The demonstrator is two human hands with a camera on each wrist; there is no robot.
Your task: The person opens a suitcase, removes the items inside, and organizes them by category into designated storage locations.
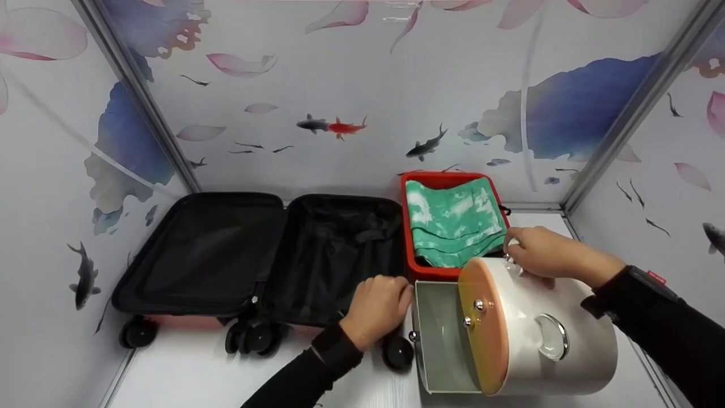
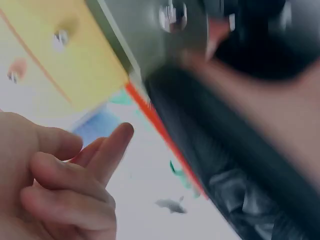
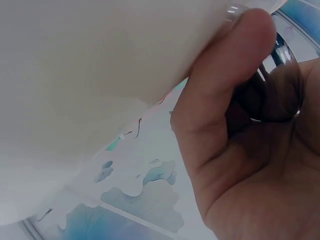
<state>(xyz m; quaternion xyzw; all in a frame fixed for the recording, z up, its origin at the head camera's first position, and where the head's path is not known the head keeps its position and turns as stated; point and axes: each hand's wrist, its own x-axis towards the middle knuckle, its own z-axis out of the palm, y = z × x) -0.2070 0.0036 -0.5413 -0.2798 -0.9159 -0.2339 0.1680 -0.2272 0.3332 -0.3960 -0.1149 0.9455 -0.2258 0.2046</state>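
Observation:
A glossy cream storage box (image 1: 572, 300) with a rounded body and an orange-yellow front lies at the right. One drawer (image 1: 447, 340) stands pulled out from its front, its grey-green inside showing. My right hand (image 1: 541, 255) holds a shiny metal handle (image 3: 287, 92) on the box's far side, thumb over the metal in the right wrist view. Between the drawer and a suitcase hovers my left hand (image 1: 376, 309), its fingers loosely curled around nothing, as the left wrist view shows. A second metal handle (image 1: 559, 338) is on the box's near side.
An open black-lined suitcase (image 1: 198, 255) lies along the back left, wheels (image 1: 398, 354) toward me. Behind the storage box, a red bin (image 1: 409, 249) holds folded green-and-white cloth (image 1: 453, 218). Patterned walls (image 1: 362, 85) enclose the white table (image 1: 192, 368).

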